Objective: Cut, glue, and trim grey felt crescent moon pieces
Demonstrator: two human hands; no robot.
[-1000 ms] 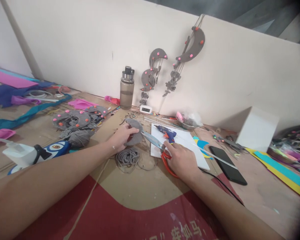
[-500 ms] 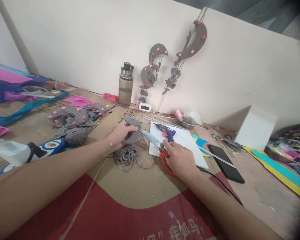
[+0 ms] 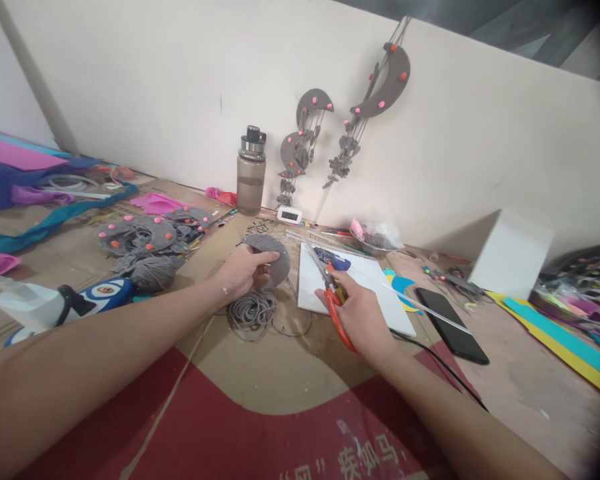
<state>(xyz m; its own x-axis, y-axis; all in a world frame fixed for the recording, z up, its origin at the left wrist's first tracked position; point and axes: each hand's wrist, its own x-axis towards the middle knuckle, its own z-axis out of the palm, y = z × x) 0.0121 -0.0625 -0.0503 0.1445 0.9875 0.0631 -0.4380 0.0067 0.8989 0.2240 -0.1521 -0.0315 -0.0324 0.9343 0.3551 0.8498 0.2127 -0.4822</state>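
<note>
My left hand (image 3: 243,272) is closed on a grey felt disc (image 3: 275,257), holding it tilted up off the table. My right hand (image 3: 359,315) grips red-handled scissors (image 3: 330,293) with the blades raised and pointing away from me, apart from the disc. Just in front of my left hand a coil of grey cord (image 3: 253,311) lies on the cardboard-covered table. Behind the scissors, a blue glue gun (image 3: 336,259) rests on a white board (image 3: 370,287).
A black phone (image 3: 451,315) lies right of the board, a white box (image 3: 513,255) beyond it. A water bottle (image 3: 251,170) and small clock (image 3: 290,215) stand by the wall under hanging grey moon ornaments (image 3: 385,83). Finished grey felt pieces (image 3: 145,237) and coloured sheets lie left.
My right hand lifted the scissors off the table and swung the blades upward. My left hand raised and tilted the grey disc.
</note>
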